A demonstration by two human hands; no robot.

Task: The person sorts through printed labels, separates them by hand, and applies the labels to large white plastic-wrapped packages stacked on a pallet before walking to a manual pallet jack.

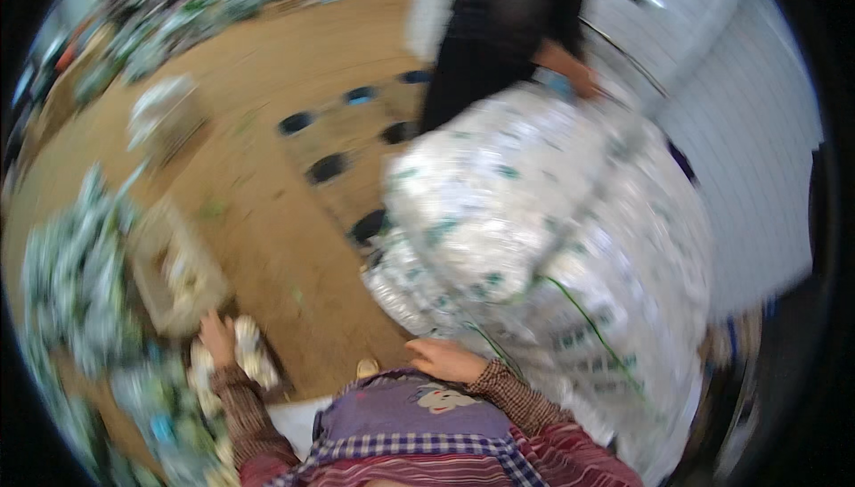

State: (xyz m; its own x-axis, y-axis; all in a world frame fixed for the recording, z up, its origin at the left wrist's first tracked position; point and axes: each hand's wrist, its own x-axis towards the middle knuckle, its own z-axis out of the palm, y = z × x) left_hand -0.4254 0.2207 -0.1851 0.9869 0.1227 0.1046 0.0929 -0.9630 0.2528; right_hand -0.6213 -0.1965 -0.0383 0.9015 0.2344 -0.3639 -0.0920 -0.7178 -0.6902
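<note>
My left hand is at the near end of a pale, translucent plastic crate, fingers apart. Blur hides whether it touches the rim. Pale bundles, too blurred to name, lie beside that wrist, and similar pale pieces sit inside the crate. In front of my purple apron, my right hand has its fingers spread and nothing visible in them. Right of it rises a big stack of white plastic-wrapped packs with green print. A green cord runs over the stack.
A person in dark clothes leans over the stack's far side, one hand on it. Behind the stack is a brown mat or board with dark round holes. Bagged green vegetables are heaped at left; a white bundle stands farther back.
</note>
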